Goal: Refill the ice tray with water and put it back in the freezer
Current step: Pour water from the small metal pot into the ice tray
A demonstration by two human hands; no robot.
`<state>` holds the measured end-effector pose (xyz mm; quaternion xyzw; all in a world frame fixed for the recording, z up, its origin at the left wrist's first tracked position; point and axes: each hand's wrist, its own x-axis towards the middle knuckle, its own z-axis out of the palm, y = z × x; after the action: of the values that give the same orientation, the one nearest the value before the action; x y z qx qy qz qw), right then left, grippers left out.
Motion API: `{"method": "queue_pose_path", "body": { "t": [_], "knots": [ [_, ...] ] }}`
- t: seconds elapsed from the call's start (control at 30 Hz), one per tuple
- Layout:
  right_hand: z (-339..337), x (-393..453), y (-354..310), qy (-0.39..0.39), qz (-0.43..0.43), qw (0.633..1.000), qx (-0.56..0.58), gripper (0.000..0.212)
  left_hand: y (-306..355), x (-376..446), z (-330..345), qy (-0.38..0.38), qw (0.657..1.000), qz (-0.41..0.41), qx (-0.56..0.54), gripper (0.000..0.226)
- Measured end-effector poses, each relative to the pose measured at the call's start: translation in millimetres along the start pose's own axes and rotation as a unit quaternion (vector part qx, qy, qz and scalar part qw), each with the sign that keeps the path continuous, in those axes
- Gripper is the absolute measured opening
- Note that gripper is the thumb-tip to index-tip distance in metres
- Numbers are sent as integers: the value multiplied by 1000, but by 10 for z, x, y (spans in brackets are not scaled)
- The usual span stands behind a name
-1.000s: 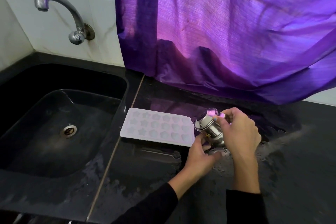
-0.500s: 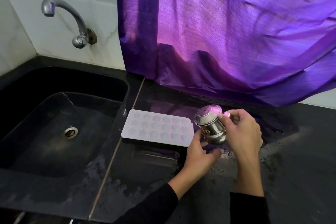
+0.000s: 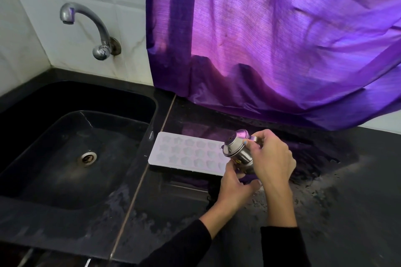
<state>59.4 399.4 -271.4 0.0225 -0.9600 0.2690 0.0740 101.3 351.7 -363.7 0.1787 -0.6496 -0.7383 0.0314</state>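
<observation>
A pale ice tray (image 3: 186, 154) with star-shaped cells lies flat on the black counter, just right of the sink. Both hands hold a small steel jug (image 3: 237, 151) with a lid at the tray's right end, tilted to the left over it. My right hand (image 3: 271, 158) wraps the jug's body and handle from the right. My left hand (image 3: 235, 184) supports it from below. Whether water is coming out cannot be told.
A black sink (image 3: 71, 147) with a round drain takes up the left. A steel tap (image 3: 86, 26) juts from the white tiled wall above it. A purple curtain (image 3: 282, 39) hangs down to the counter behind the tray. The black counter (image 3: 347, 212) right of the hands is wet and speckled.
The jug has been lifted a little and tipped further left over the tray's end. Both hands stay on it. The tray has not moved.
</observation>
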Motion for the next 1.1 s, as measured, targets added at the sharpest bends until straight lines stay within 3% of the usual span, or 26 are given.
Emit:
{"method": "queue_pose_path", "body": {
  "t": [0.7, 1.1],
  "knots": [
    [82, 81, -63, 6, -22, 999, -28, 15, 58, 106, -38, -20, 999, -21, -26, 64],
    [14, 167, 10, 4, 32, 995, 94, 15, 73, 127, -34, 31, 999, 17, 0, 59]
  ]
}}
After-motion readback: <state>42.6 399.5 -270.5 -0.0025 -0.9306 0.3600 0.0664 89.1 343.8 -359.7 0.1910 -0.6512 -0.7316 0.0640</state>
